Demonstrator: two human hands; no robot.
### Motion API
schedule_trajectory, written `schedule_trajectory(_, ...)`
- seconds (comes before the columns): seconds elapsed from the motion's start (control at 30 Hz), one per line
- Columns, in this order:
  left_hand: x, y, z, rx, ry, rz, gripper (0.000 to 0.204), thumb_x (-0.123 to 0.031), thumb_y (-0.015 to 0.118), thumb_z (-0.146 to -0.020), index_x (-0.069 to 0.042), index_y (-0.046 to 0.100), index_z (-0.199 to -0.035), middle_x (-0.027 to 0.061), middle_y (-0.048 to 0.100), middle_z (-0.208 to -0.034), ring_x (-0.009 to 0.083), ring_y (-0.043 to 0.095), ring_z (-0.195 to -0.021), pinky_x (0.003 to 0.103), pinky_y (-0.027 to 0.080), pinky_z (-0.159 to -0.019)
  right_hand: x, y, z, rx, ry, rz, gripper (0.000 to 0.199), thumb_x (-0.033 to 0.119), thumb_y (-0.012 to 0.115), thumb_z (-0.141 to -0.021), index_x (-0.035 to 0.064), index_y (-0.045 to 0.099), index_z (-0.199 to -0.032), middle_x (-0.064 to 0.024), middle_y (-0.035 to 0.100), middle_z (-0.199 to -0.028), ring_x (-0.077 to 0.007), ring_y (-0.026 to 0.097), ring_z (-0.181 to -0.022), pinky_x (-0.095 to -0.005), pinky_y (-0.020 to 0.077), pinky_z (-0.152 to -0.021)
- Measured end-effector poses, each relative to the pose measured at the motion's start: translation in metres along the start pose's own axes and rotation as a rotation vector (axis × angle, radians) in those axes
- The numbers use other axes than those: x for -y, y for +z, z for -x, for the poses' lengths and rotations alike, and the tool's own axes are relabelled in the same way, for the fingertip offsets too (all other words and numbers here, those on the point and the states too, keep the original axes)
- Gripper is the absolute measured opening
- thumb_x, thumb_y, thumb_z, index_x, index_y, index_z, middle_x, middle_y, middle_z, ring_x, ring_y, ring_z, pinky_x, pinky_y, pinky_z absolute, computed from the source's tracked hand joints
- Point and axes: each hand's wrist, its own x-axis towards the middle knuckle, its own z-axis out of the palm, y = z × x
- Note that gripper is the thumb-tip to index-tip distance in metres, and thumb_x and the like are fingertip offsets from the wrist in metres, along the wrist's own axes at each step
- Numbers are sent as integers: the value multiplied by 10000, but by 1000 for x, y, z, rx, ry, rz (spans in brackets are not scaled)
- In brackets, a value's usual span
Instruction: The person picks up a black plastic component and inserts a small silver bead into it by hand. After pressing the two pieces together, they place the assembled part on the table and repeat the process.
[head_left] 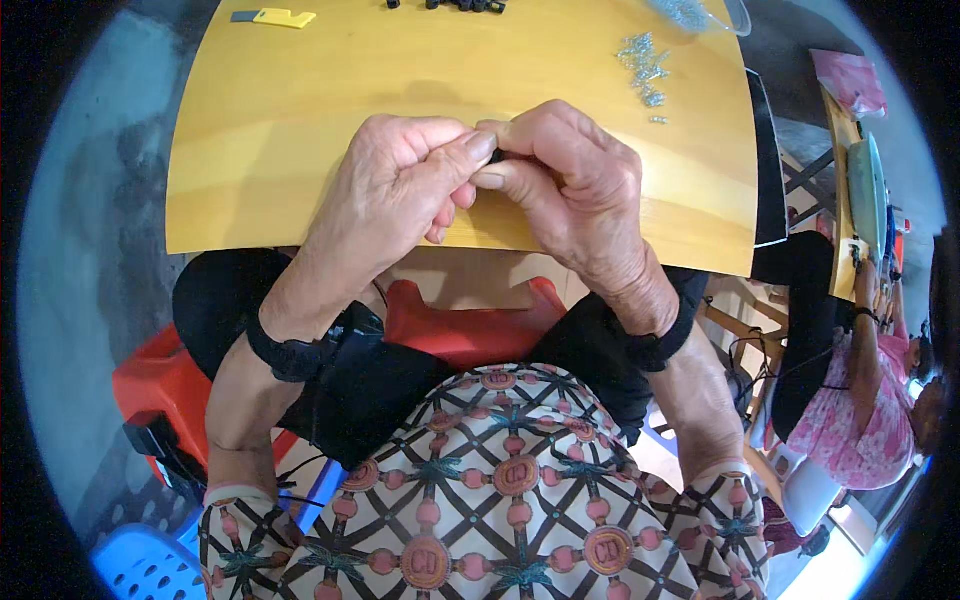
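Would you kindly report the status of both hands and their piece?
Left hand, right hand: both pinching. Small black piece between them, mostly hidden. Silvery parts clear of both hands.

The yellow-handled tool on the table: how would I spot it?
Start at the yellow table in front of the person. Look beyond the left hand to the far left corner, where a flat tool lies. Its yellow handle and grey end set it apart from the small black pieces to its right.
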Motion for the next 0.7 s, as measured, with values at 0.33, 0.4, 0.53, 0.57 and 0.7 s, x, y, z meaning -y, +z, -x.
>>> schedule_trajectory(0.33, 3, -5, -4, 43, -31, -8, 373, -328, 514, -958, -18, 622, -781, -16, 539, -652, 38, 479, -509, 176, 409, -459, -1, -1, 1, -20, -44, 31, 211, 66, 733, -704, 24, 644, -891, -98, 582, -715, -250, 602, -646, -321, 489, -573)
schedule_trajectory(0.4, 4, -9, -6, 98, 1, -2, 348, -285, 538, -942, 14, 647, -803, 22, 560, -611, 60, 519, -504, 195, 429, -458, 1, -2, 1, -31, -44, 41, 226, 66, 736, -699, 26, 645, -902, -96, 585, -721, -248, 605, -652, -316, 493, -578)
schedule_trajectory(0.53, -4, -11, -9, 142, 2, -112, 330, -292, 521, -953, -7, 630, -827, -6, 561, -671, 42, 510, -543, 182, 423, -476, -1, -1, 0, -28, -60, 75, 262, 59, 743, -685, 32, 647, -928, -93, 598, -742, -244, 614, -667, -306, 507, -593)
schedule_trajectory(0.57, -6, -11, -10, 133, 27, -147, 312, -259, 535, -939, 6, 631, -805, 7, 561, -637, 52, 527, -538, 193, 430, -471, -1, -2, -1, -26, -60, 79, 262, 59, 743, -685, 32, 647, -928, -93, 598, -742, -244, 614, -667, -306, 507, -593)
schedule_trajectory(0.7, -5, -14, -12, 138, -6, -251, 239, -218, 560, -912, 3, 632, -857, 13, 560, -653, 42, 517, -556, 213, 421, -476, -5, -4, -2, 34, -80, 212, 253, 87, 739, -691, 55, 633, -918, -80, 600, -763, -257, 620, -670, -327, 516, -590)
